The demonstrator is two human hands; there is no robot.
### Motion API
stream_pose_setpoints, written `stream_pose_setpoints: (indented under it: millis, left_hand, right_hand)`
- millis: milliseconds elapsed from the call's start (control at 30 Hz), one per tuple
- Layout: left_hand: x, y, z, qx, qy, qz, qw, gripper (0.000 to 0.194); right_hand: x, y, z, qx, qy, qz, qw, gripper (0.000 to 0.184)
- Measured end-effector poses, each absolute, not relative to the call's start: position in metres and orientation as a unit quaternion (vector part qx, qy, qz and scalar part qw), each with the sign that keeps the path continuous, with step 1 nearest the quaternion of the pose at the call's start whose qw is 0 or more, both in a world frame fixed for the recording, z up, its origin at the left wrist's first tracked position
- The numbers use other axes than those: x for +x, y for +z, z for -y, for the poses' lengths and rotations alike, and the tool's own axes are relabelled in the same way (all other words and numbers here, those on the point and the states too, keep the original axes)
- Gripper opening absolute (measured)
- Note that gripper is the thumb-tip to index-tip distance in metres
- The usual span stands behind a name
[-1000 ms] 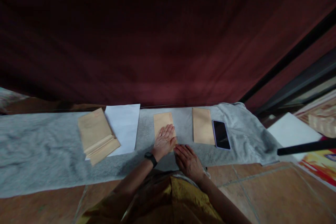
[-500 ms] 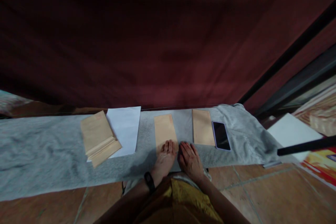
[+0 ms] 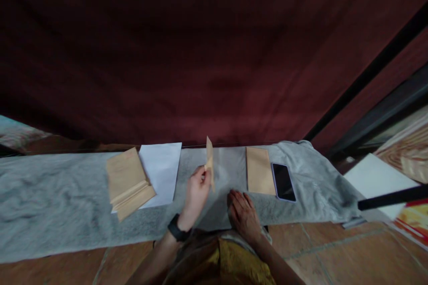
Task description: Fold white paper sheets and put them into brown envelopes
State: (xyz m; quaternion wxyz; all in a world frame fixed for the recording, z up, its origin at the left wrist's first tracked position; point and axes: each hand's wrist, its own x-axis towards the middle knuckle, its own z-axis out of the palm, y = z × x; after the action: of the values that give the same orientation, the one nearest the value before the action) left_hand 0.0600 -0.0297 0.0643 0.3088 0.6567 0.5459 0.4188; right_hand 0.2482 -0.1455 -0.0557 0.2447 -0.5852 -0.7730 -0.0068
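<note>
My left hand [image 3: 196,192], with a dark watch on its wrist, pinches a tan paper envelope [image 3: 209,149]. The envelope is raised off the grey cloth [image 3: 220,207] and turned nearly edge-on. To the right, my right hand [image 3: 244,214] lies on the cloth, fingers stretched out and holding nothing. Beyond it is a neat tan envelope stack [image 3: 260,171], beside a dark-screened phone [image 3: 283,181]. On the left, several fanned brown envelopes [image 3: 125,178] partly cover white paper sheets [image 3: 161,171].
A dark red curtain [image 3: 214,75] hangs right behind the cloth-covered strip. Black poles [image 3: 364,73] cross the right side. A white board [image 3: 371,176] and a red and yellow package [image 3: 416,216] stand at far right. Terracotta tiles [image 3: 344,249] lie in front.
My left hand has lifted the envelope from the cloth and tipped it upright, its face turned away. My right hand has stayed on the cloth. The view has shifted slightly.
</note>
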Motion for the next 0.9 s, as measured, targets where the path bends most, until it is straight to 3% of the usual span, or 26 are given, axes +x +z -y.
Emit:
stream_pose_setpoints:
  millis: [100,233,400,600,700,800,900]
  left_hand:
    - [0.047,0.057,0.033,0.419,0.555,-0.536,0.479,0.033]
    - [0.046,0.01,0.068,0.219,0.573,-0.54,0.576,0.044]
    - [0.042,-0.018,0.098,0.291,0.449,-0.537,0.652,0.039]
    - [0.013,-0.017,0.113,0.38,0.232,-0.547,0.709,0.052]
    - [0.01,-0.019,0.108,0.541,0.236,-0.542,0.597,0.047]
    - [0.022,-0.024,0.076,0.737,0.287,-0.496,0.357,0.041]
    - [0.042,-0.033,0.026,0.835,0.221,-0.481,0.152,0.048]
  right_hand:
    - [0.246,-0.057,0.145,-0.591,-0.012,0.767,0.25,0.051]
    - [0.246,-0.061,0.146,-0.588,-0.017,0.764,0.263,0.053]
    - [0.25,-0.057,0.148,-0.581,-0.01,0.768,0.269,0.061]
    - [0.246,-0.043,0.148,-0.54,0.003,0.81,0.227,0.054]
    - [0.244,-0.041,0.148,-0.539,0.005,0.814,0.219,0.048]
    - [0.244,-0.04,0.148,-0.534,0.007,0.82,0.208,0.048]
    - [0.242,-0.04,0.148,-0.544,0.003,0.81,0.22,0.046]
